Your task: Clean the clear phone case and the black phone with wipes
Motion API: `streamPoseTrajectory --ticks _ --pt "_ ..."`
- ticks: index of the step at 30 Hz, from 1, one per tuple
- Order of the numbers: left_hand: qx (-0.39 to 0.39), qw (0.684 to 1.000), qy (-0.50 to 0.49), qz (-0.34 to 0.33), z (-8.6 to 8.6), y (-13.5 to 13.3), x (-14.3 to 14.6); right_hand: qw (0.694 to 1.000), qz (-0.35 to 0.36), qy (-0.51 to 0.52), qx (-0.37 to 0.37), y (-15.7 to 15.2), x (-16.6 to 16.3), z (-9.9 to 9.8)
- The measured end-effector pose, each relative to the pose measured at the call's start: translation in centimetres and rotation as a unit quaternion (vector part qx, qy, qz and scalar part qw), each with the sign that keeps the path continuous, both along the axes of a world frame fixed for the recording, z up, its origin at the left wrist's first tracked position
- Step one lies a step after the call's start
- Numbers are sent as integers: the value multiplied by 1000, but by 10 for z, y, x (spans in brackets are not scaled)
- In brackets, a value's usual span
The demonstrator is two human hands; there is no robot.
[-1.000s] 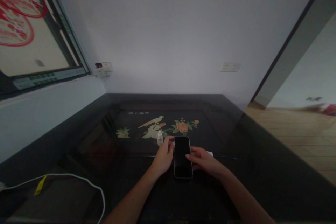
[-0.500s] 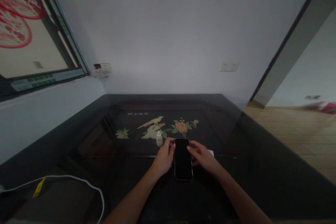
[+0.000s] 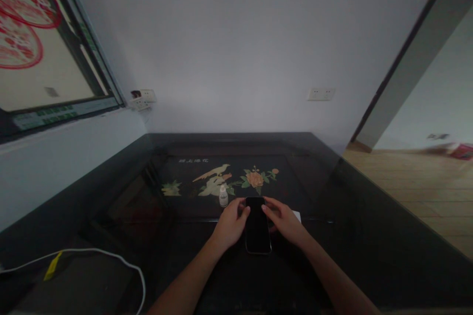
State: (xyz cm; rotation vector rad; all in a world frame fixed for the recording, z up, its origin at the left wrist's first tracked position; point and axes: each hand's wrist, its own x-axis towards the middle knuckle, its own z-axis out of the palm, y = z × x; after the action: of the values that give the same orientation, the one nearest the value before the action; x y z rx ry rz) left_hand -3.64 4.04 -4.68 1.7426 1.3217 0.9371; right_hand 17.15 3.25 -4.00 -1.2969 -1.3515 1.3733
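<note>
Left hand [image 3: 229,224] and right hand [image 3: 286,222] grip the phone [image 3: 257,230] from opposite sides, thumbs at the edges of its far half. Phone sits between them, over the near half of the desk [image 3: 354,261]; both touch it, so neither is nearer. Long axis runs near to far, far end angled very slightly left; dark screen faces up. Cannot tell whether its underside rests on the desk. Small bottle [image 3: 223,198] stands just beyond the left hand.

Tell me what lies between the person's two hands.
In the head view, a dark-screened phone lies between the left hand and the right hand, both touching it.
</note>
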Motion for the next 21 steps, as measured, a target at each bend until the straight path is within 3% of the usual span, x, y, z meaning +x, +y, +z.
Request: streamPoseTrajectory --ticks 10,17,21 --pt "40 997 64 11 3 -2 1 999 -11 -35 17 0 -2 -3" --pt "25 995 99 18 15 -10 5 967 -45 -183 172 2 -1 -4" --pt "11 993 117 32 16 -12 8 951 -56 -237 190 4 0 -7"
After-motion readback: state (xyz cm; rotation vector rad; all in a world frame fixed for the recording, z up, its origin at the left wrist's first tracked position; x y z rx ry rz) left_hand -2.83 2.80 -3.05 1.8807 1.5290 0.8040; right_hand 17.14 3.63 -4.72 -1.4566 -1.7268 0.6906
